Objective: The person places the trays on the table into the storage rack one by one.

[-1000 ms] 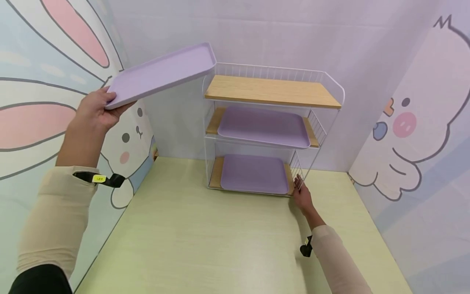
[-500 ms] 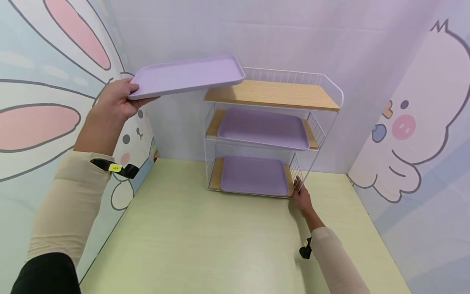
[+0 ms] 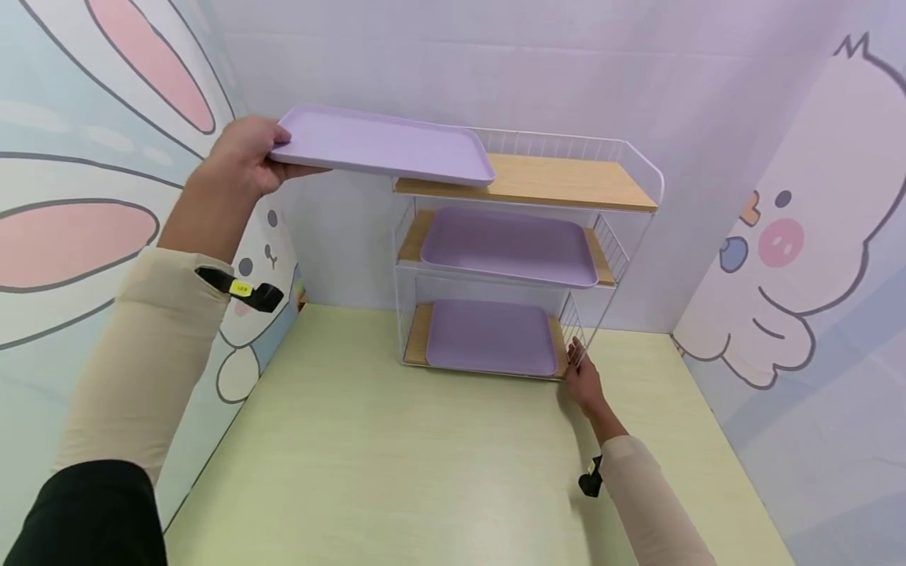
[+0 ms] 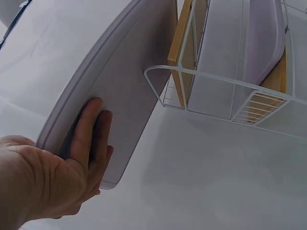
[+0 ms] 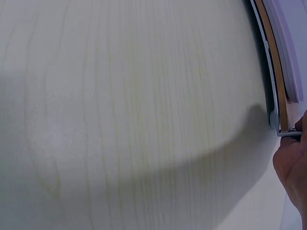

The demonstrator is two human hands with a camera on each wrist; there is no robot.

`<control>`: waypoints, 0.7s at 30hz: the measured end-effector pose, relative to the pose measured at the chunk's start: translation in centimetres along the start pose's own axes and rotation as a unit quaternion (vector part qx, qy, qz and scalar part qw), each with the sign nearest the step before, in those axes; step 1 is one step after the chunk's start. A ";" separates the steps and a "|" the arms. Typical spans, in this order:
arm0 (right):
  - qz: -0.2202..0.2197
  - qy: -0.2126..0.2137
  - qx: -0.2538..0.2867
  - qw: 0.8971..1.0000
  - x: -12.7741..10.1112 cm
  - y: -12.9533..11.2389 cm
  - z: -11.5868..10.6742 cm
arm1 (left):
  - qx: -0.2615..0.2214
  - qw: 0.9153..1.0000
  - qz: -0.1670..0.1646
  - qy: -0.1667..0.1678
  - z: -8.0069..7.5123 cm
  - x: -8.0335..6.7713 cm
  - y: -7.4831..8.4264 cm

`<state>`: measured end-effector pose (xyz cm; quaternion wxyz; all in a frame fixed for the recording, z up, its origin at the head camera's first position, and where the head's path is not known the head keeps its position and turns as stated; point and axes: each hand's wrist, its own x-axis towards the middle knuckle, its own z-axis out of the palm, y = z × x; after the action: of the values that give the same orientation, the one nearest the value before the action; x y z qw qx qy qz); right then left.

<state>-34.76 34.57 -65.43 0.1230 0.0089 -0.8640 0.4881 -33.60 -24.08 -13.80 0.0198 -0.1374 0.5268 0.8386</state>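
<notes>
- Our left hand (image 3: 237, 161) grips the lavender tray (image 3: 385, 145) by its near-left short end, thumb on top of the rim, fingers (image 4: 93, 132) flat under the base, as the left wrist view shows.
- Tray sits held in the air, about level w/ the top wooden shelf (image 3: 559, 182) of the white wire rack (image 3: 640, 169); its far end overlaps the shelf's left front corner, but we can't tell whether it touches.
- Key relation: tray's long axis runs from our left hand rightward toward the rack, roughly in line w/ the shelf's length; the open shelf lies right of and beyond the hand.
- Our right hand (image 3: 582, 381) is low at the rack's front-right bottom corner, fingers curled at the wire there; exact pinch is partly hidden.
- Left hand is the one carrying, and nearer the top shelf; right is well below.
- Two more lavender trays lie on the middle shelf (image 3: 506, 248) and bottom shelf (image 3: 491, 338); rack stands on the pale table (image 3: 396, 464).
</notes>
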 end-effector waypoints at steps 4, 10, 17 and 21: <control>0.013 -0.018 0.007 1.000 0.6 1.0 -0.2 | 0.037 0.999 0.013 -0.009 2.1 -0.1 -0.2; 0.018 -0.013 0.012 1.000 -0.9 -2.4 -0.5 | 0.067 0.998 0.009 -0.020 4.4 0.2 -1.2; 0.016 -0.011 -0.005 1.000 -1.1 -2.7 -0.6 | 0.161 0.986 0.022 0.019 6.9 0.7 -2.8; 0.009 0.000 0.009 1.000 -0.8 -1.7 -0.4 | 0.227 0.972 0.041 0.054 8.6 1.2 -3.7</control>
<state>-33.66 33.93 -64.00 0.1191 0.0023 -0.8594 0.4972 -35.88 -14.94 -13.87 -0.0122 -0.1525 0.7089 0.6885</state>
